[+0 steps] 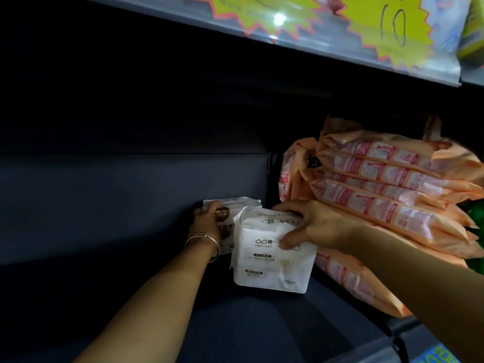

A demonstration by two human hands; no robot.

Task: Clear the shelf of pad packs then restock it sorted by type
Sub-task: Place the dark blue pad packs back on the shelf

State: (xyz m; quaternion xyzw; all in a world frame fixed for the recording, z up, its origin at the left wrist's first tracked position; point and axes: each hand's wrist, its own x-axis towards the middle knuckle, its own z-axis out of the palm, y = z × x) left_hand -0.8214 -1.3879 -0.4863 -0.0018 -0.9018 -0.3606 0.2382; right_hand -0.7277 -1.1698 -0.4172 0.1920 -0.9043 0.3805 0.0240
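Observation:
On the dark shelf (110, 210) stand two white pad packs. My right hand (311, 226) grips the nearer white pack (269, 265) from its top right, thumb on its front face. Behind it and to the left sits a second white pack with a brown label (235, 205); my left hand (207, 221), with a bangle at the wrist, holds it with fingers curled over its top left corner. Right of both hands lies a stack of several orange pad packs (387, 189), leaning out over the shelf's front.
The shelf left of the white packs is bare and dark. An upper shelf edge (340, 56) overhead carries yellow starburst price tags (387, 24). A shelf upright (269, 174) stands between the white packs and the orange stack.

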